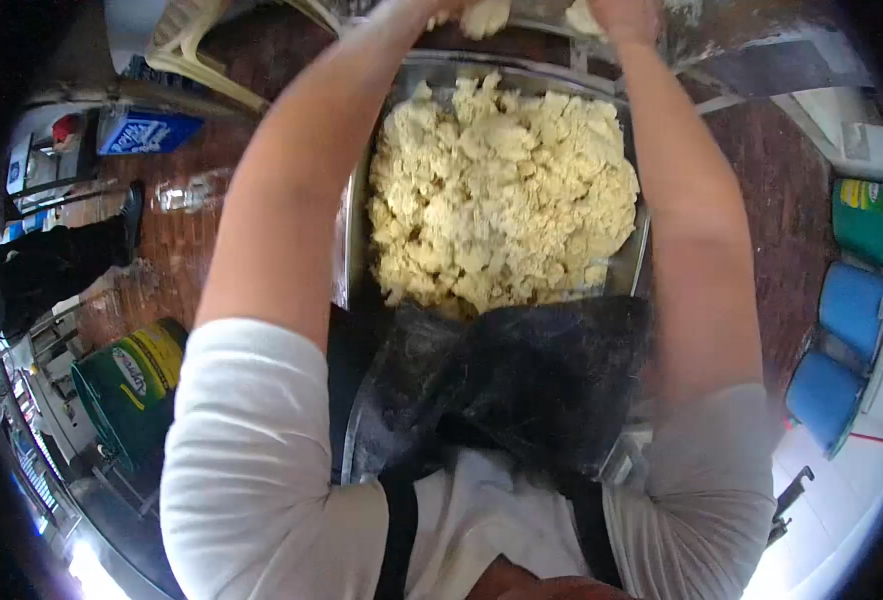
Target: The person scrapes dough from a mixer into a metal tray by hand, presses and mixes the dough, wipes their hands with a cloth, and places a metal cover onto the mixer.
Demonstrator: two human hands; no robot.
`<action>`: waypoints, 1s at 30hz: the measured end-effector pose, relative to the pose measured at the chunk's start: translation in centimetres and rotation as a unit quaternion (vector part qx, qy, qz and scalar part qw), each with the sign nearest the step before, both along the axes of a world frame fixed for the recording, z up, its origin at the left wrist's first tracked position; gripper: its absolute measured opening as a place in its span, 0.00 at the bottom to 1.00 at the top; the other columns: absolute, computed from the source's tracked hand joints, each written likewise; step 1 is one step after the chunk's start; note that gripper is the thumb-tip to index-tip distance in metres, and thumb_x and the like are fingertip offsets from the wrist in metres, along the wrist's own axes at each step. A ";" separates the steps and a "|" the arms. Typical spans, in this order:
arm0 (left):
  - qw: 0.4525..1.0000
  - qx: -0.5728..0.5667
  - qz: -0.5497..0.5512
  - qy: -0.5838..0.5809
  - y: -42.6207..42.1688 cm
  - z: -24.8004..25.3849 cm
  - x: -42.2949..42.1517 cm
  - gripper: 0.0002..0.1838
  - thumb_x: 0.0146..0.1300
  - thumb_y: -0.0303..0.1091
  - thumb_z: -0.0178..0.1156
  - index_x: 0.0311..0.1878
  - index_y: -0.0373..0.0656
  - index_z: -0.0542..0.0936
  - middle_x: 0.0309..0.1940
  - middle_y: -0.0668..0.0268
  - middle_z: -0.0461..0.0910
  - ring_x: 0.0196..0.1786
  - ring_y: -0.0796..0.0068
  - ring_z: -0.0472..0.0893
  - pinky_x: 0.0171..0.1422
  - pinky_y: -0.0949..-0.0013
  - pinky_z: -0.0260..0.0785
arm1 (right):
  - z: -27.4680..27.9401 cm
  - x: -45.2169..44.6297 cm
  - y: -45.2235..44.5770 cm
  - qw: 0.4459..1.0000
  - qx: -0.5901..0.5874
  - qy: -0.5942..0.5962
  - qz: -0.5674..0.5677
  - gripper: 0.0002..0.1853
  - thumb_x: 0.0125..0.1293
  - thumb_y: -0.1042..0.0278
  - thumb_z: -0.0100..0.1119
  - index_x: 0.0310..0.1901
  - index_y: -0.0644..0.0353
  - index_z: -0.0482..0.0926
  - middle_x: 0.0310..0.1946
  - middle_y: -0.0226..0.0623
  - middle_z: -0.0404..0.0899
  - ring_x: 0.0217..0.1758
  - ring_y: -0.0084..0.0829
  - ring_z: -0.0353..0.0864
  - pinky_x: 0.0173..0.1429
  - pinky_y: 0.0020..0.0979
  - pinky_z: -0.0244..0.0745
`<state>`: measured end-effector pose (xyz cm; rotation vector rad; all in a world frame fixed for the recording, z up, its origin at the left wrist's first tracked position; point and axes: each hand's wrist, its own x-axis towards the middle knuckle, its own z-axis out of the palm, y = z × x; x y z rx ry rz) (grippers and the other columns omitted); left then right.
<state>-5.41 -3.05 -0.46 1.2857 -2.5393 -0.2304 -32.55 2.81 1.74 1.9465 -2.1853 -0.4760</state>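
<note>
Both my arms reach forward past a metal tub [358,250] heaped with pale yellow, crumbly dough [502,190]. At the top edge of the view, my left hand [440,12] is mostly cut off, with a lump of dough [487,18] right beside it. My right hand [630,18] is also partly out of view, close to a smaller dough piece [584,18]. The fingers of both hands are hidden or blurred, so their grip does not show. Beyond the tub, the hands are over a greyish surface [537,14].
A black apron [502,380] hangs against the tub's near side. On the left are a cream plastic chair [187,40], a blue crate [152,132], a green drum [132,385] and another person's dark-clothed leg [72,262]. Green [864,222] and blue containers [852,310] line the right wall.
</note>
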 end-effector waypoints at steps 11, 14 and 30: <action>0.951 0.262 0.146 0.070 24.7 2.9 2.2 0.26 0.69 0.49 0.70 0.63 0.41 0.84 0.44 0.53 0.90 0.43 0.61 0.90 0.54 0.60 0.83 | -1.9 -0.8 -1.1 0.922 -0.277 -0.265 -0.059 0.44 0.65 0.40 0.63 0.79 0.51 0.64 0.73 0.43 0.70 0.73 0.57 0.67 0.75 0.64 0.64; 0.965 0.007 0.166 0.201 12.0 3.5 4.0 0.26 0.76 0.52 0.60 0.65 0.41 0.82 0.55 0.49 0.86 0.59 0.52 0.86 0.63 0.54 0.79 | -1.0 -0.5 -1.2 0.924 -0.275 -0.260 -0.061 0.37 0.65 0.40 0.63 0.73 0.50 0.73 0.69 0.43 0.73 0.74 0.52 0.68 0.74 0.61 0.67; 0.958 -0.082 0.185 0.202 -1.5 -3.2 4.7 0.39 0.75 0.67 0.50 0.79 0.51 0.68 0.80 0.44 0.59 0.82 0.40 0.57 0.85 0.47 0.52 | 2.6 5.9 14.5 0.844 0.116 -0.439 0.285 0.31 0.63 0.47 0.74 0.63 0.54 0.80 0.62 0.44 0.78 0.71 0.43 0.73 0.75 0.47 0.68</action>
